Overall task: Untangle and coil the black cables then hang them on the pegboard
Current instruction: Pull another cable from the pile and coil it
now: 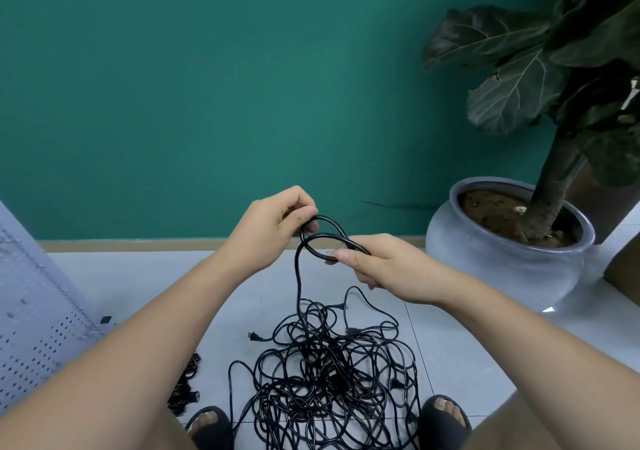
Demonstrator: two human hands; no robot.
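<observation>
A big tangle of black cables (329, 377) lies on the tiled floor between my feet. One cable rises from it to a small coil of two loops (323, 238) held in front of me. My left hand (273, 224) pinches the top of the loops between thumb and fingers. My right hand (384, 269) grips the right end of the loops in curled fingers. A white pegboard (31, 314) leans at the far left, with nothing hanging on it that I can see.
A grey pot (502, 262) with a large-leafed plant stands at the right, against the green wall. A smaller bundle of black cables (187, 383) lies beside the pegboard's foot. My feet in dark sandals (207, 425) flank the tangle.
</observation>
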